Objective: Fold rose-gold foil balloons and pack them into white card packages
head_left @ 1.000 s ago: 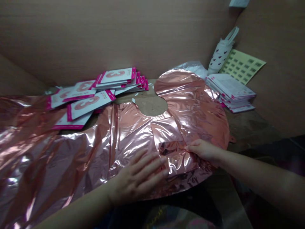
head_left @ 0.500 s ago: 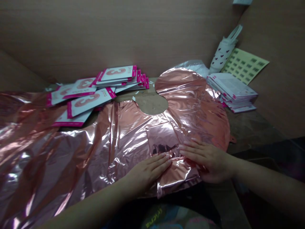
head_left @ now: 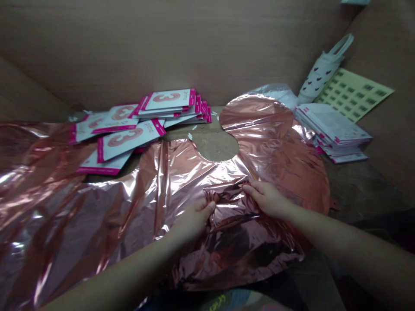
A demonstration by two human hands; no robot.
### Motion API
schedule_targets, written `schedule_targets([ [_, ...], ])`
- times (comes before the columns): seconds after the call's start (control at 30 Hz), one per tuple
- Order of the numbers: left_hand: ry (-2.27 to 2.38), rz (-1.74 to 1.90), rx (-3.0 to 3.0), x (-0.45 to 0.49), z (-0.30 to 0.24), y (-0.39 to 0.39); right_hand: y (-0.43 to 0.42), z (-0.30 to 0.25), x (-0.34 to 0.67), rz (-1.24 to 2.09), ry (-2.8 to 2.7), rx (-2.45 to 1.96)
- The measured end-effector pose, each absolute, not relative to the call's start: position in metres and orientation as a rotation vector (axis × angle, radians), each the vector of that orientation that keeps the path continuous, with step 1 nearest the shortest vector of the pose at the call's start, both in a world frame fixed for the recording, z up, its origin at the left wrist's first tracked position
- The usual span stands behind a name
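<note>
"What's at far left?" "Slick pink-edged packets printed '3', at ten o'clock on the desk."

"The hands?" "Left hand and right hand, grips together, clamp a crinkled rose-gold foil balloon at six o'clock; bare desk shows in its curved notch."

"Far right?" "Stacked printed cards, two o'clock, beside a sticker sheet."

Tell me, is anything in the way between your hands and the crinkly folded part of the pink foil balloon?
Nothing visible is: the left hand and right hand both touch the folded foil balloon, with nothing between.
</note>
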State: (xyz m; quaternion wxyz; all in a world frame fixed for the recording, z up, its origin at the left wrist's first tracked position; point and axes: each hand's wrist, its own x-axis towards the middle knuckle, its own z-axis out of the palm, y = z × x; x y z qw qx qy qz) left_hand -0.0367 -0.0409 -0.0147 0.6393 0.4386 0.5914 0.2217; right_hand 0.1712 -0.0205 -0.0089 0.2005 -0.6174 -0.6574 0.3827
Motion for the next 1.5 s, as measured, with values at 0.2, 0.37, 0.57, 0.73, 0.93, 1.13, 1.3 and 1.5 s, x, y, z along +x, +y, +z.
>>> schedule_targets([
  [0.2, 1.418, 0.484, 1.182, -0.051, -0.014, -0.037, -0.012, -0.012, 0.16, 0.908, -1.946, -1.939],
  [0.37, 1.104, 0.94, 2.523, -0.054, -0.008, -0.041, -0.01, -0.014, 0.157, 0.883, -1.978, -1.969],
  [0.57, 1.007, 0.347, 2.931, -0.037, -0.033, -0.041, -0.014, -0.006, 0.158, 0.763, -2.02, -2.012],
  [0.73, 1.216, 0.324, 2.854, -0.041, -0.045, -0.041, -0.032, 0.0, 0.156, 0.163, -2.217, -1.785],
  [0.93, 1.209, 0.346, 2.761, -0.04, -0.042, -0.042, -0.028, -0.012, 0.153, 0.379, -2.552, -1.662],
  [1.13, 1.27, 0.718, 1.763, -0.063, -0.015, -0.047, -0.02, -0.013, 0.159, 0.561, -2.541, -1.704],
  [1.3, 1.201, 0.67, 0.584, -0.071, 0.016, -0.048, -0.021, -0.01, 0.16, 0.607, -2.497, -1.66],
  [1.5, 0.997, 0.514, 0.629, -0.026, 0.032, -0.027, -0.015, -0.005, 0.163, 0.626, -2.481, -1.48],
])
